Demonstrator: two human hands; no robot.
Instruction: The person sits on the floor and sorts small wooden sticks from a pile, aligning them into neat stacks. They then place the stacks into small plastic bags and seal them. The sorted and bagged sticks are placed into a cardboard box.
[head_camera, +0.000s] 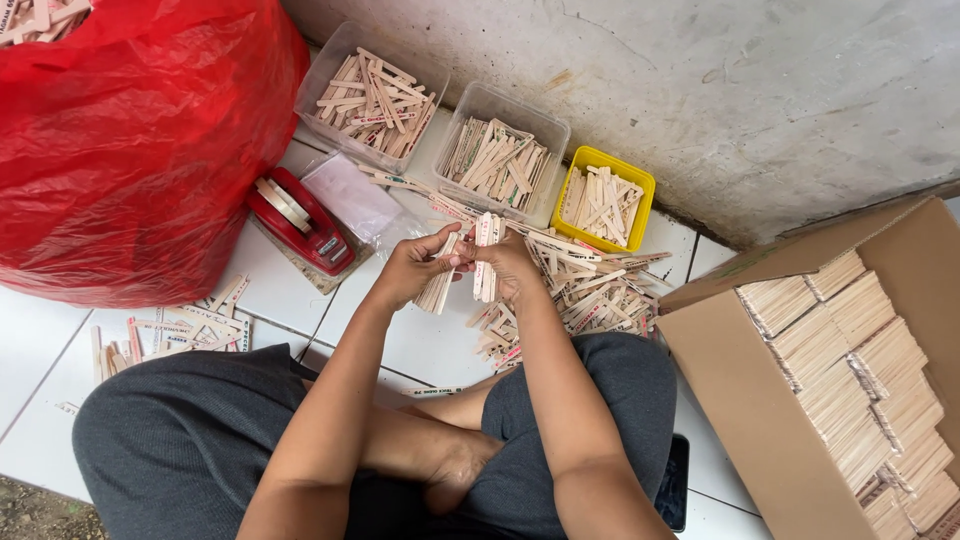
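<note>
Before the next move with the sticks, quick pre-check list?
1. Left hand grips a stick bundle: ok.
2. Right hand grips a second stick bundle: ok.
3. Bundles squared at the ends: cannot tell.
4. Loose stick pile within reach on the floor tiles: ok.
5. Tape dispenser close by: ok.
6. Free room in the cardboard box: cannot tell.

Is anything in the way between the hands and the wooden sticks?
No. The left hand already grips a stack of wooden sticks, and the right hand grips another bundle of sticks. Both hands sit right above the loose pile of sticks on the tiled floor, with nothing between.
</note>
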